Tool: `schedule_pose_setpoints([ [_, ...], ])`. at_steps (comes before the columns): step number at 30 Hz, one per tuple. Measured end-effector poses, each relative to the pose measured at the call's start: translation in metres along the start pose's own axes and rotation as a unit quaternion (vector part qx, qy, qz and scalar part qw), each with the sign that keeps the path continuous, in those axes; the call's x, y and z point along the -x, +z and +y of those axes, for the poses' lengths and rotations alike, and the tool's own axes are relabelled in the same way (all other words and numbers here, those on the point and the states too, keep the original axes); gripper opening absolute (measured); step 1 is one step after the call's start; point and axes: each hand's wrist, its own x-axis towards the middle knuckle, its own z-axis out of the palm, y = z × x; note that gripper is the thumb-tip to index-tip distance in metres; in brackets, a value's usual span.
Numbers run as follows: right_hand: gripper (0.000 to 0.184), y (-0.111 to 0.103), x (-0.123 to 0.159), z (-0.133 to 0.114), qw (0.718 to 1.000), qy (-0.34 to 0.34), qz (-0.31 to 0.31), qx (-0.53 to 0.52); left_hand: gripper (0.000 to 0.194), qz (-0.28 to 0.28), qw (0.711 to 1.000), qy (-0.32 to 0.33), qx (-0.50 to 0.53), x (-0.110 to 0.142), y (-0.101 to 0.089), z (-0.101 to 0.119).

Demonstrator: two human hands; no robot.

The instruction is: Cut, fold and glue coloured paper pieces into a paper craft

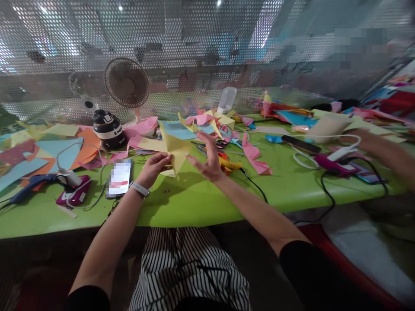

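A folded yellow paper shape (175, 149) is held up over the green table (194, 198). My left hand (155, 167) pinches its lower left edge with closed fingers; a white watch sits on that wrist. My right hand (207, 160) hovers just right of the paper with its fingers stretched out and apart, holding nothing.
Coloured paper sheets and scraps (48, 149) litter the table. A phone (119, 178) lies left of my hands, a glue gun (30, 183) further left. A small fan (127, 88) and a black jar (108, 128) stand behind. Another person's arm (385, 149) reaches in at right near cables.
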Motion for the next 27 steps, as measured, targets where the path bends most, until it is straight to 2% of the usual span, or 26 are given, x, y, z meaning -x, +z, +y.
schedule_pose_setpoints([
  [2,0.066,0.005,0.001,-0.002,0.992,0.082,-0.051,-0.079,0.037,-0.012,1.000,0.021,0.010,0.000,0.000,-0.004],
  [5,0.043,0.010,0.003,-0.004,0.973,0.109,-0.131,-0.156,0.030,-0.056,0.998,0.031,-0.022,-0.001,-0.001,-0.010],
  [8,0.026,0.004,0.001,-0.005,0.984,0.054,-0.135,-0.103,0.034,-0.084,0.994,0.024,-0.065,-0.002,-0.007,-0.011],
  [10,0.028,-0.004,0.000,-0.004,0.985,-0.002,-0.168,-0.032,0.044,-0.059,0.996,0.022,-0.070,-0.005,-0.013,-0.005],
  [13,0.036,-0.017,0.010,-0.002,0.961,-0.069,-0.257,0.074,0.036,0.042,0.997,0.039,-0.056,-0.011,-0.023,0.013],
  [15,0.037,-0.023,0.024,-0.001,0.936,-0.088,-0.317,0.127,0.036,0.034,0.992,0.047,-0.110,-0.011,-0.024,0.027],
  [16,0.037,-0.025,0.032,-0.001,0.924,-0.094,-0.344,0.142,0.037,-0.001,0.985,0.040,-0.169,-0.009,-0.021,0.032],
  [17,0.037,-0.027,0.040,-0.001,0.913,-0.099,-0.366,0.149,0.038,-0.046,0.969,0.030,-0.240,-0.006,-0.017,0.035],
  [19,0.037,-0.030,0.052,-0.001,0.900,-0.101,-0.398,0.144,0.040,-0.125,0.907,0.019,-0.401,0.009,-0.003,0.033],
  [21,0.039,-0.033,0.058,0.000,0.899,-0.094,-0.409,0.127,0.052,-0.144,0.827,0.034,-0.543,0.032,0.014,0.020],
  [23,0.041,-0.035,0.061,0.000,0.900,-0.090,-0.412,0.110,0.063,-0.161,0.761,0.041,-0.627,0.057,0.030,0.002],
  [24,0.041,-0.037,0.062,0.000,0.901,-0.091,-0.411,0.106,0.066,-0.175,0.734,0.038,-0.655,0.068,0.036,-0.008],
  [27,0.038,-0.040,0.064,-0.003,0.904,-0.102,-0.401,0.110,0.077,-0.163,0.678,0.048,-0.715,0.090,0.043,-0.030],
])
